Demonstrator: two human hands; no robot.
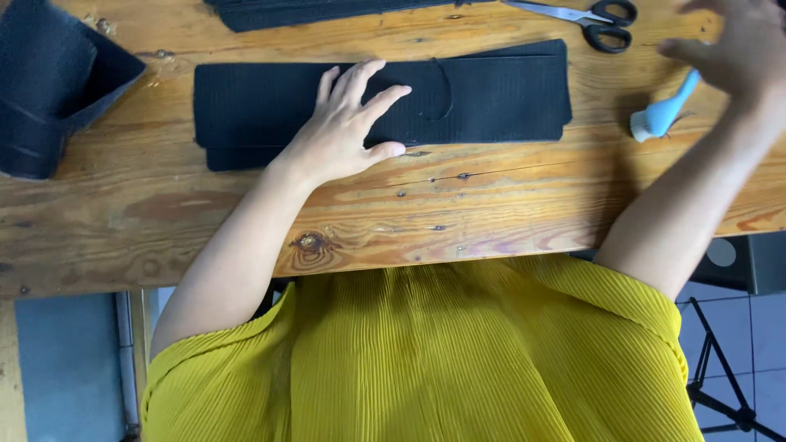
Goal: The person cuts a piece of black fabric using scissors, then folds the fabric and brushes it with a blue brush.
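Observation:
My left hand (pixel 348 127) lies flat, fingers spread, on a long black ribbed fabric strip (pixel 491 94) that rests on the wooden table (pixel 409 213). A thin dark thread loops on the strip near its middle. My right hand (pixel 741 49) hovers blurred at the far right with fingers apart, just above a light blue tool (pixel 661 115) lying on the wood. It holds nothing that I can see.
Black-handled scissors (pixel 594 20) lie at the back right. A folded piece of black fabric (pixel 49 82) sits at the far left, and another black strip (pixel 311 11) lies along the back edge. A dark stand (pixel 725 385) is on the floor, lower right.

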